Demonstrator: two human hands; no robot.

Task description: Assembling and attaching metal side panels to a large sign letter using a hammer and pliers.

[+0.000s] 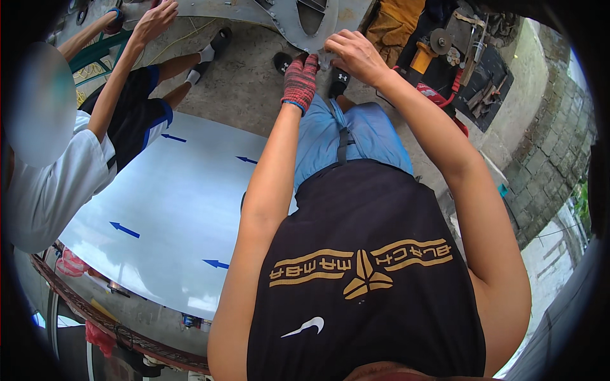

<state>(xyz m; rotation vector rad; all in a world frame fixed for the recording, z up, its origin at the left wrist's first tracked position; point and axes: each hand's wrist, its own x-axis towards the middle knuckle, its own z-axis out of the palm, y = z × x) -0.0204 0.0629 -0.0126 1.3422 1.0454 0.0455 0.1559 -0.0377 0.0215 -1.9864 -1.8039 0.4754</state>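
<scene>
A grey sheet-metal plate (287, 24) with cut-out openings lies at the top of the view, narrowing to a rounded tip toward me. My left hand (300, 84), in a red and grey knit glove with a blue cuff, reaches up to that tip. Its fingers are closed together at the edge of the metal. Bare and bent at the knuckles, my right hand (360, 58) is beside the plate's right edge. Its fingers curl inward; a small greyish thing shows beneath them, too unclear to name.
At left a co-worker in a white shirt (54, 197) reaches toward the plate. A large shiny sheet (171, 209) with blue arrows spans the lower left. An angle grinder (427, 54) and tan leather gloves (394, 26) lie at upper right. Concrete floor (238, 89) shows between.
</scene>
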